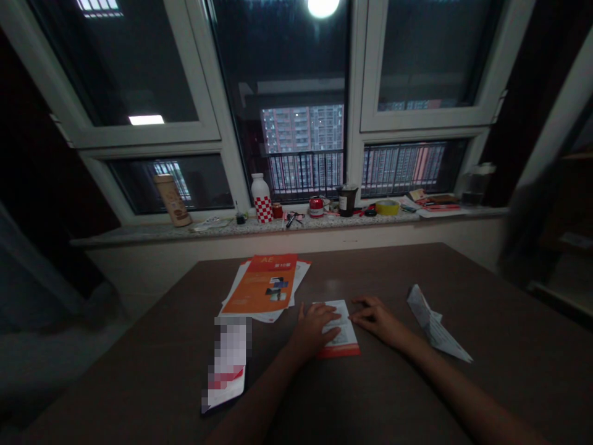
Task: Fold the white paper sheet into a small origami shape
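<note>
A small folded sheet of paper (345, 339), white with print and a red-orange band along its near edge, lies on the brown table. My left hand (315, 330) rests across its left side, fingers spread and pressed down on it. By the right edge of the sheet is my right hand (377, 318), its fingers stretched out and slightly bent, with the tips touching or almost touching the paper. To the right of that hand lies a folded paper shape (435, 324) with pointed ends, printed with lines of text.
Orange-covered printed sheets (262, 284) lie in a pile at the back left. A phone (227, 364), its screen blurred, sits beside my left forearm. On the windowsill stand a checkered bottle (262, 199), a red can (316, 207), a dark cup (346, 201) and yellow tape (387, 207).
</note>
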Available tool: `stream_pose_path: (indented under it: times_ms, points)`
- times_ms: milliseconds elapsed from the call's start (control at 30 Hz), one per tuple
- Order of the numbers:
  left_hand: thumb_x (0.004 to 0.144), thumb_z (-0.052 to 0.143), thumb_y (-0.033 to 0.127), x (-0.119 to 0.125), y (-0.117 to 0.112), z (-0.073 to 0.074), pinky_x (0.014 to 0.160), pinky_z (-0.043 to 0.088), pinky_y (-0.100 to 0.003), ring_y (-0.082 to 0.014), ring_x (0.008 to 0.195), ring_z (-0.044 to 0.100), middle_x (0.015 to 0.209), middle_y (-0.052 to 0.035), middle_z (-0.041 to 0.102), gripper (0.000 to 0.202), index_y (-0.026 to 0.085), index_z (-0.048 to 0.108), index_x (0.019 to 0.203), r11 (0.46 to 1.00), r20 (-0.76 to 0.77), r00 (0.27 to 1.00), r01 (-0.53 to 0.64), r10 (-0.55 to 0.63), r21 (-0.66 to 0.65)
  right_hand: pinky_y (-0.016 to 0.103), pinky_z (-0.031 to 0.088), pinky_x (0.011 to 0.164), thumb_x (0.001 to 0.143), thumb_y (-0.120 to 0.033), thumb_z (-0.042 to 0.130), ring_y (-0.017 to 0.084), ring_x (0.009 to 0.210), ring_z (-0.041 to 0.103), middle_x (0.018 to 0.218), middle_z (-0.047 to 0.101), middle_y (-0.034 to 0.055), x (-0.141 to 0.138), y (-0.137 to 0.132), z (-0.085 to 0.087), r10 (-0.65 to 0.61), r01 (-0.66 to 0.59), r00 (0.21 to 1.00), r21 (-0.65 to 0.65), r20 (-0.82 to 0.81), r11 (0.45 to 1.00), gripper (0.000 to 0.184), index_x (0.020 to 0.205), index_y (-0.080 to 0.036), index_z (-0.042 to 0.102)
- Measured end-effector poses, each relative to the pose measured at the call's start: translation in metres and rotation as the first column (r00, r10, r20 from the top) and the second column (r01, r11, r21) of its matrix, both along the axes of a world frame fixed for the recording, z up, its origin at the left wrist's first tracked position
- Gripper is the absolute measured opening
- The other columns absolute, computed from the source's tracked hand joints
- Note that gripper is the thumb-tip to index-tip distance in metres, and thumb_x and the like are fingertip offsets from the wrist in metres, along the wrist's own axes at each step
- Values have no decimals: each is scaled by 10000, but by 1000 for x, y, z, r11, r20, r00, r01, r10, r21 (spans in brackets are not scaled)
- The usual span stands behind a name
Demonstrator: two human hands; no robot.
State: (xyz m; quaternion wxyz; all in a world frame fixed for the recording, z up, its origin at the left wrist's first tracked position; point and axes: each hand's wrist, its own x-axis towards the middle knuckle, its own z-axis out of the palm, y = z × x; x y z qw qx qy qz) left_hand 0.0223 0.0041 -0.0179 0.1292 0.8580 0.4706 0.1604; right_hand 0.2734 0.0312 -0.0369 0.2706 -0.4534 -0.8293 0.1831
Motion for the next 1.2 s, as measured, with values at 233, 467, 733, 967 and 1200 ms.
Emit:
stream_pose_path:
  times_ms: [233,467,733,967,1200]
  points:
    - [927,515,478,0,1,-3,1138,51,-637,-249,1340,378,1407,31,531,356,393,556,1269,1000,12,1000,-10,9,19,404,402,1003,915,-400,547,250,1149,508,1222,560,64,-9,4,2,-132,122,984,90,119,988,261,1116,-356,706]
    - [923,537,444,1,1,-2,1140,42,-635,-252,1343,379,1408,27,530,350,391,560,1268,1000,17,1000,0,0,19,392,393,976,940,-355,485,243,1125,499,1205,549,71,-16,4,7,-187,164,955,116,232,980,323,1225,-371,637]
    - [922,535,448,1,0,0,1138,48,-635,-252,1336,384,1411,21,528,352,387,560,1269,1000,23,1000,0,0,14,379,394,949,933,-338,477,240,1089,490,1192,539,71,-20,3,7,-228,191,929,151,292,970,353,1263,-371,599]
    - [924,529,446,1,1,-2,1143,31,-622,-252,1339,376,1415,18,523,359,384,559,1276,1000,13,1000,-7,7,16,394,395,944,937,-360,466,247,1081,480,1189,525,72,-21,2,6,-238,198,926,162,292,967,372,1297,-375,559]
    - [929,512,447,1,0,2,1144,51,-622,-255,1348,367,1419,25,518,366,385,546,1288,1000,-9,1000,3,-3,1,411,401,956,941,-407,468,250,1094,485,1179,534,73,-18,1,6,-171,142,963,149,207,979,326,1223,-351,622]
